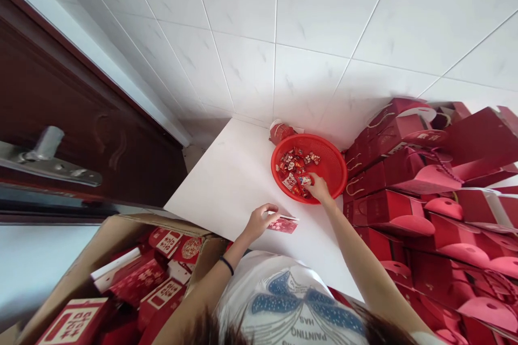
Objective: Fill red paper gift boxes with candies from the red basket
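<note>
My left hand (pixel 261 221) is closed on the left end of a small red patterned paper box (pixel 284 224), which is held just over the white table near my body. Inside a round red plastic basket (pixel 338 164), my right hand (pixel 317 187) pinches a small wrapped candy (pixel 304 180) with a pale, partly blue wrapper. Several more wrapped candies (pixel 292 163) in red, brown and white wrappers lie on the left side of the basket. How far the box stands open is hard to make out.
The white table (pixel 218 172) meets a tiled wall. Behind the basket sits a red packet (pixel 281 132). Many red gift boxes (pixel 388 210) are stacked at the right. A cardboard carton (pixel 87 248) of red boxes stands at lower left, near a dark door (pixel 101 113).
</note>
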The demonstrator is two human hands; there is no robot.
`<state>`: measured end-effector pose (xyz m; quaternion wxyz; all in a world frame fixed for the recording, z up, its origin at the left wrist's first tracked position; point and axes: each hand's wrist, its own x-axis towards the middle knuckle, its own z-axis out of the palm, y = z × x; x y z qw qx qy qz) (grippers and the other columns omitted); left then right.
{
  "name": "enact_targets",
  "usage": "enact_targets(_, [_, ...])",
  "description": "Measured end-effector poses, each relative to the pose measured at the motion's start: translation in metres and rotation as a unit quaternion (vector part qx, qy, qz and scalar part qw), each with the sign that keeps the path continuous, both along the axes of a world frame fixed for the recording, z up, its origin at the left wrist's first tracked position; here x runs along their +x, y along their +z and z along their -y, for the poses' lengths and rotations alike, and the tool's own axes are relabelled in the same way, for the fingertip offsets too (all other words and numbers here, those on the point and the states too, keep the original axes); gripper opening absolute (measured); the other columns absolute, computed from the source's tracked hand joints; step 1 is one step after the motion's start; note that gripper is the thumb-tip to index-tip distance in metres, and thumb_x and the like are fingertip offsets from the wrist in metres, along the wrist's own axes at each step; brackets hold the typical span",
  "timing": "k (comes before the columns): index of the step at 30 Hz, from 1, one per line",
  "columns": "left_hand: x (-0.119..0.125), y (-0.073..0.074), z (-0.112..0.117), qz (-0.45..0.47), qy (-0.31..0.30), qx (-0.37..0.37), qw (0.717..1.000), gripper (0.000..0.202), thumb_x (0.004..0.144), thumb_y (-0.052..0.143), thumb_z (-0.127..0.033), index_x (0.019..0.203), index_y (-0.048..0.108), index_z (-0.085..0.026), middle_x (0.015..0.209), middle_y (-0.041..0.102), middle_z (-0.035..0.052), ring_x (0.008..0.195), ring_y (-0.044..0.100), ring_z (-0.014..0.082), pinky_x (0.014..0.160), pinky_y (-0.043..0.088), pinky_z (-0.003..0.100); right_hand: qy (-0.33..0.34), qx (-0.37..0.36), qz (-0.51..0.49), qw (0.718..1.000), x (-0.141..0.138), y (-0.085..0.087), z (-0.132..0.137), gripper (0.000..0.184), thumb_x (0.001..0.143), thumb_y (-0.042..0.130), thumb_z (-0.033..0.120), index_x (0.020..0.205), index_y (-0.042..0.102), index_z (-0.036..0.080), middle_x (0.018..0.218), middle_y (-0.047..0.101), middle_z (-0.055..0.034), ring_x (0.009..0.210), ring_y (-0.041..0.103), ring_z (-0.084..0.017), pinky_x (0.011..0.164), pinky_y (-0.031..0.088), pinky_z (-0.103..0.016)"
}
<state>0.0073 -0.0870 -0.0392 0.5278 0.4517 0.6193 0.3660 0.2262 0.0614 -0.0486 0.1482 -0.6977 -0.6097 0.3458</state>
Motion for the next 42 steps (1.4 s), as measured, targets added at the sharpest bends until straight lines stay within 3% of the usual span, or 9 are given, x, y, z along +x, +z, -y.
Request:
enact_targets(3, [-0.010,0.004,0.000,0.005,-0.002,0.003,1.000,0.033,0.074,0.067,-0.045,0.095,0.074,-0.020,0.107,0.076,0.0094,0.106,0.067,0.0276,0.101,0.048,0.038,0.010,-0.027,0.022,0.999,-0.011,-0.015,-0.012,0.075,0.062,0.079,0.016,0.135,0.062,0.022,0.132,0.063,-0.0171,0.125,0.058,-0.036,0.104,0.043,-0.048])
enact_targets(8, [-0.028,0.001,-0.003,0.036,0.041,-0.013,0.998,0.032,0.072,0.067,-0.045,0.090,0.074,-0.020,0.101,0.077,0.0081,0.103,0.068,0.0271,0.100,0.049,0.040,0.005,-0.026,0.023,0.999,-0.010,-0.031,-0.021,0.076,0.060,0.075,0.008,0.133,0.062,0.021,0.119,0.070,-0.0153,0.115,0.064,-0.033,0.100,0.046,-0.046])
enact_targets(10, [-0.033,-0.001,-0.005,0.056,0.065,-0.021,0.996,0.030,0.070,0.069,-0.045,0.086,0.074,-0.020,0.095,0.077,0.0072,0.098,0.068,0.0265,0.096,0.051,0.039,-0.017,-0.017,0.013,1.000,0.000,-0.036,-0.024,0.063,0.062,0.071,0.008,0.125,0.065,0.017,0.107,0.073,-0.0137,0.105,0.069,-0.030,0.093,0.050,-0.042])
enact_targets(14, [-0.033,-0.003,-0.014,0.088,0.093,-0.039,0.991,0.029,0.067,0.072,-0.043,0.084,0.075,-0.019,0.090,0.076,0.0077,0.095,0.069,0.0270,0.094,0.051,0.040,-0.063,-0.007,-0.025,0.998,0.020,-0.045,-0.032,0.013,0.063,0.069,0.016,0.076,0.069,0.018,0.077,0.074,-0.0074,0.080,0.071,-0.025,0.074,0.053,-0.034])
enact_targets(17, [-0.027,0.004,-0.022,0.115,0.029,-0.031,0.992,0.030,0.069,0.072,-0.041,0.090,0.075,-0.019,0.097,0.076,0.0093,0.100,0.068,0.0274,0.096,0.050,0.040,-0.085,0.003,-0.061,0.994,0.027,-0.052,-0.036,0.014,0.058,0.074,0.025,0.063,0.062,0.020,0.066,0.070,-0.0034,0.069,0.067,-0.022,0.063,0.050,-0.029])
enact_targets(24, [-0.014,0.032,-0.030,0.044,-0.246,0.027,0.968,0.041,0.061,0.081,-0.021,0.103,0.077,-0.021,0.111,0.076,0.0098,0.101,0.069,0.0281,0.090,0.052,0.035,-0.098,-0.023,-0.142,0.985,0.017,-0.061,-0.033,0.028,0.052,0.077,0.025,0.048,0.049,0.021,0.042,0.050,0.0051,0.047,0.051,-0.013,0.050,0.039,-0.024])
enact_targets(30, [-0.006,0.028,-0.032,-0.045,-0.200,0.013,0.979,0.024,0.070,0.068,-0.018,0.091,0.080,-0.019,0.092,0.078,0.0079,0.077,0.072,0.0226,0.068,0.052,0.028,-0.153,0.013,-0.247,0.957,0.016,-0.046,-0.036,0.024,0.054,0.072,0.031,0.061,0.052,0.021,0.059,0.058,0.0031,0.058,0.057,-0.014,0.057,0.046,-0.026])
enact_targets(37, [0.003,0.029,-0.051,-0.045,-0.213,0.074,0.973,0.020,0.073,0.073,-0.027,0.091,0.080,-0.023,0.096,0.079,0.0077,0.089,0.072,0.0255,0.083,0.053,0.031,-0.196,0.041,-0.347,0.916,0.017,-0.013,-0.020,0.042,0.057,0.070,0.045,0.089,0.059,0.020,0.078,0.068,-0.0038,0.074,0.066,-0.020,0.067,0.053,-0.032])
enact_targets(42, [0.015,0.042,-0.060,0.055,-0.073,0.036,0.995,0.049,0.069,0.080,-0.041,0.113,0.074,-0.020,0.108,0.077,0.0092,0.097,0.070,0.0256,0.089,0.053,0.034,-0.104,0.032,-0.441,0.891,0.001,0.020,0.025,0.041,0.067,0.074,0.048,0.097,0.065,0.020,0.089,0.073,-0.0062,0.081,0.067,-0.021,0.074,0.054,-0.032])
